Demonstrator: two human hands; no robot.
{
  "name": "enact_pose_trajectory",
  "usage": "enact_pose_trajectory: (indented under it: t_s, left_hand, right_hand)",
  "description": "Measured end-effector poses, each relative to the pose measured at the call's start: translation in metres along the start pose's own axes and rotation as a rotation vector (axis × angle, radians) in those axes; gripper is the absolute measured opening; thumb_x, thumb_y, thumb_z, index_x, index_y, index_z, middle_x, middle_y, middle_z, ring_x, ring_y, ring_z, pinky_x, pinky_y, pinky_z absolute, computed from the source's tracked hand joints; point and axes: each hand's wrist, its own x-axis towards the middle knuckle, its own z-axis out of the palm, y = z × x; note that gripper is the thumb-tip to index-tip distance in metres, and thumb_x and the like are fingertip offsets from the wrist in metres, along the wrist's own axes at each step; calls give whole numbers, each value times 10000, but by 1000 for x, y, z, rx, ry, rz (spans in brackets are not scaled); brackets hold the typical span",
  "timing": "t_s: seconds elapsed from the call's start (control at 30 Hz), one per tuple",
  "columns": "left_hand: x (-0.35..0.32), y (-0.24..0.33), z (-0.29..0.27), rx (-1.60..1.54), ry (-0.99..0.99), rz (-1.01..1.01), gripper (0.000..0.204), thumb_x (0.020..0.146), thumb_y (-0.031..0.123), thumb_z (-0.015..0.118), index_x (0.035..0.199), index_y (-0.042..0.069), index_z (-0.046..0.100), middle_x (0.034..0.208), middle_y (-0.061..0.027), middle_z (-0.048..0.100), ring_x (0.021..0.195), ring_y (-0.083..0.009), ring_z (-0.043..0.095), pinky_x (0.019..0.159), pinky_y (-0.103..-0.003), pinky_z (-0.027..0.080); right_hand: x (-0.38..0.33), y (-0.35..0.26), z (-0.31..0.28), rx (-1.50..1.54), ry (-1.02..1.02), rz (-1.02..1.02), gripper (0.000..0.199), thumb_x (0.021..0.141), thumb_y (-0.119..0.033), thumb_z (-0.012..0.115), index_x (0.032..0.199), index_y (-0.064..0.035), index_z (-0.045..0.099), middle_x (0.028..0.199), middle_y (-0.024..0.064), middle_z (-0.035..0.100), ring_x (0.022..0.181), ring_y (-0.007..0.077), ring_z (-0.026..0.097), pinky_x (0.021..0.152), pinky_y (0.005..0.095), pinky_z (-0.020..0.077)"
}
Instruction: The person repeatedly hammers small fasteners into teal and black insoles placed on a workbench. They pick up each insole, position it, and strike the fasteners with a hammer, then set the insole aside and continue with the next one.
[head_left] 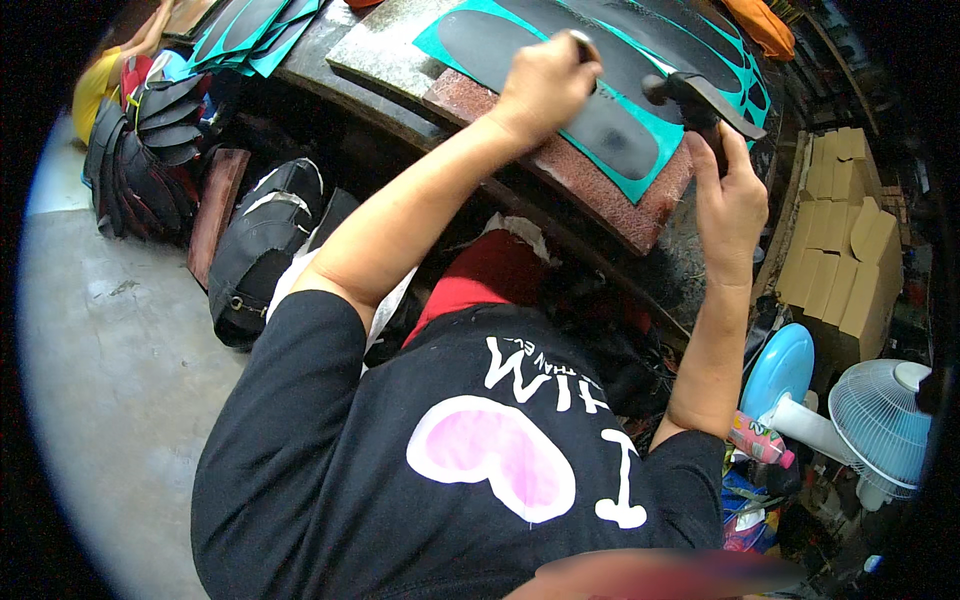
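Note:
My left hand (pixel 545 88) is closed around a short metal tool (pixel 582 42) with a round, shiny end. Most of that tool is hidden by the fingers. Beneath the fist lies a green sheet (pixel 638 187) with dark, sole-shaped patches (pixel 612 138) on it. A reddish, rough-faced board (pixel 625 215) supports the sheet's near end. To the right, my right hand (pixel 730 205) grips a hammer (pixel 703 97), its dark head raised beside the sheet and its handle largely covered by my hand.
More green sheets (pixel 240 35) are stacked at the table's far left. Bundled black sole-shaped pieces (pixel 165 130) stand at left, near a person in yellow (pixel 92 95). Cardboard boxes (pixel 835 250) and a blue-white fan (pixel 875 425) are at right. A black bag (pixel 265 240) sits left of my legs.

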Motion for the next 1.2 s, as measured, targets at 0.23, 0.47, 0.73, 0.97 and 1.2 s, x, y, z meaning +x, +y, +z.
enact_pose_trajectory:
  t_s: [0.23,0.47,0.73,0.97,1.2]
  left_hand:
    - [1,-25,-20,-285,-19,-395,131,873,124,664,908,1,631,779,-94,697,713,-143,686,662,-279,559]
    - [4,-27,-20,-151,-100,-283,179,844,173,701,926,29,635,758,-141,685,704,-222,692,662,-319,545]
    - [-4,-5,-7,147,-38,94,120,852,128,644,921,51,583,719,-187,640,669,-344,658,602,-390,535]
    - [1,-21,-12,-295,-157,-349,146,851,145,692,909,16,659,787,-109,702,745,-180,701,700,-309,547]
    - [-2,2,-8,198,-279,91,195,840,149,685,979,65,577,775,-231,617,779,-420,618,638,-461,512]
  right_hand:
    - [2,17,4,69,-92,111,433,918,-431,615,1178,-85,622,914,179,692,832,337,685,712,378,518]
    - [16,-19,-16,542,77,-126,333,915,-257,679,1143,-20,627,858,69,700,761,106,629,673,270,503]
    - [11,-19,9,55,-29,74,349,910,-365,639,1116,-84,630,875,190,678,801,366,667,677,406,511]
    - [4,-6,-25,343,79,-53,339,900,-263,690,1109,-1,637,886,157,707,773,195,689,702,315,520]
    - [4,-27,-4,-127,-94,-170,354,913,-365,632,1152,-104,611,891,190,678,805,381,660,672,398,528]
